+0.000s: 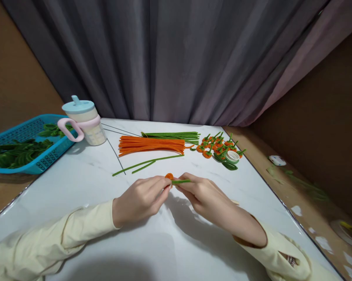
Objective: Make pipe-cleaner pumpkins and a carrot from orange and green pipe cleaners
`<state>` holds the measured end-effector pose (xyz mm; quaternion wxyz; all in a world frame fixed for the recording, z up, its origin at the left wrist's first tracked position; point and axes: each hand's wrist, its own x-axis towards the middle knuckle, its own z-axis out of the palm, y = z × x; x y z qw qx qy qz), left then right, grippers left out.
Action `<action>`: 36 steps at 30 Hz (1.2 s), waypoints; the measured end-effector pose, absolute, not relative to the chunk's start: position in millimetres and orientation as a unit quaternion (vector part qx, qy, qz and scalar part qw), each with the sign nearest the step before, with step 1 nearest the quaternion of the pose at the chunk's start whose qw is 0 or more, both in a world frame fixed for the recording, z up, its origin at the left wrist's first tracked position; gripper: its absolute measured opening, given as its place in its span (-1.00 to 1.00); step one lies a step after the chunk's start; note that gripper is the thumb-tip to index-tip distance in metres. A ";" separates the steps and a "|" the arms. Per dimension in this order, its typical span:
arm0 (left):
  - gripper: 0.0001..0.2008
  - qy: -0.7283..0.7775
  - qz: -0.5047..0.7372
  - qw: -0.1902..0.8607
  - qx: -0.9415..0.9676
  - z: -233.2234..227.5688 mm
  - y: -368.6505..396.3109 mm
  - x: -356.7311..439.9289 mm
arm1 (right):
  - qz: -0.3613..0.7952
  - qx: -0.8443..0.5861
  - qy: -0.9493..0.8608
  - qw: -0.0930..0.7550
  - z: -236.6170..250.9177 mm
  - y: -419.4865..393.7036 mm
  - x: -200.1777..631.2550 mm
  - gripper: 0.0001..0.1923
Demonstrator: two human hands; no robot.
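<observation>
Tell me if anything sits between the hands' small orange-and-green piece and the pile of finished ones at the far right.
Nothing visible does. The orange-and-green piece, pinched by left hand and right hand, faces bare table up to the finished pile.

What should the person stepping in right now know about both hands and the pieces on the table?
Left hand: fingers pinch the orange coil.
Right hand: fingers pinch the green stem at the coil.
Done: a pile of finished orange pieces at the far right, beside the tape roll.
Left: the orange bundle, the green bundle, and loose green stems.
</observation>
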<state>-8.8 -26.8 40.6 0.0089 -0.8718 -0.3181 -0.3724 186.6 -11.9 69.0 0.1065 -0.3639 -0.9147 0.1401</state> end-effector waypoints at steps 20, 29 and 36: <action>-0.69 -0.345 -0.277 -0.777 -0.448 53.1 12.3 -21.3 | -0.295 -0.240 -0.921 0.088 52.6 -8.2 183.8 -0.72; -0.71 -0.339 -0.272 -0.765 -0.474 47.3 13.9 -24.3 | -0.194 -0.238 -0.944 0.123 53.7 -1.3 192.3 -0.67; -0.74 -0.337 -0.295 -0.751 -0.485 47.9 11.8 -23.5 | -0.154 -0.249 -0.946 0.139 52.8 -6.3 191.3 -0.66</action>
